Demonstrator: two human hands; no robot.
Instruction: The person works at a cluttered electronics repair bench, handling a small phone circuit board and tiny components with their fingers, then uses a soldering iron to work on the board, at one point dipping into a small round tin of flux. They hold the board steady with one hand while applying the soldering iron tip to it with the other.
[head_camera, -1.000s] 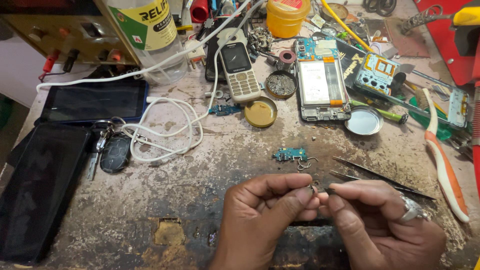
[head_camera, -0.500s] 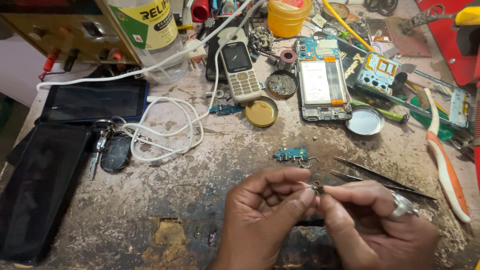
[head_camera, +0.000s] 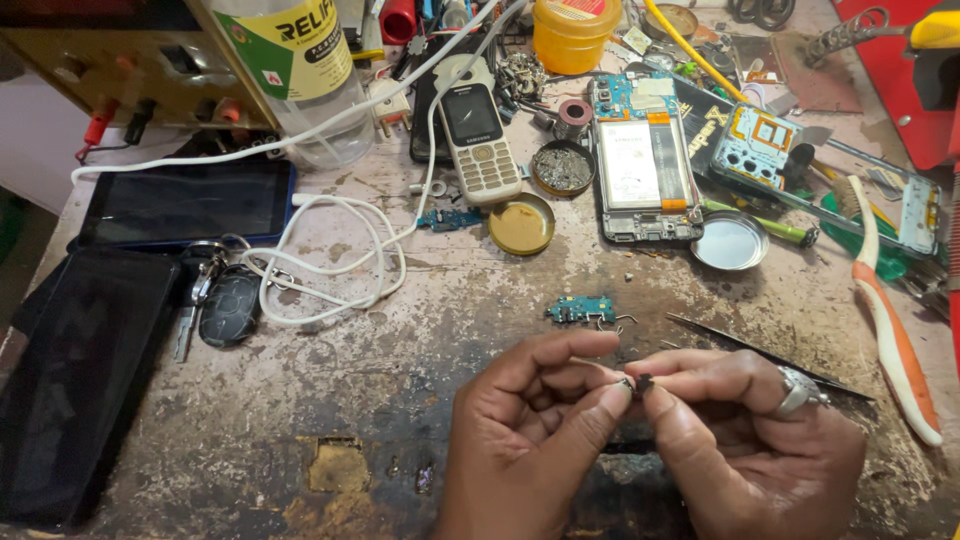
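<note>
While pinched between both hands (head_camera: 640, 420), tiny dark part (head_camera: 643, 381), fingertips meeting

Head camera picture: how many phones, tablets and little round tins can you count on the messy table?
Keypad phones: 1, the white keypad phone.
Opened phones: 1, the opened smartphone.
Tablets: 2, the blue-edged tablet and the black tablet.
Round tins and lids: 3, the brass tin, the tin of bits and the silver lid.
Total: 7.
</note>
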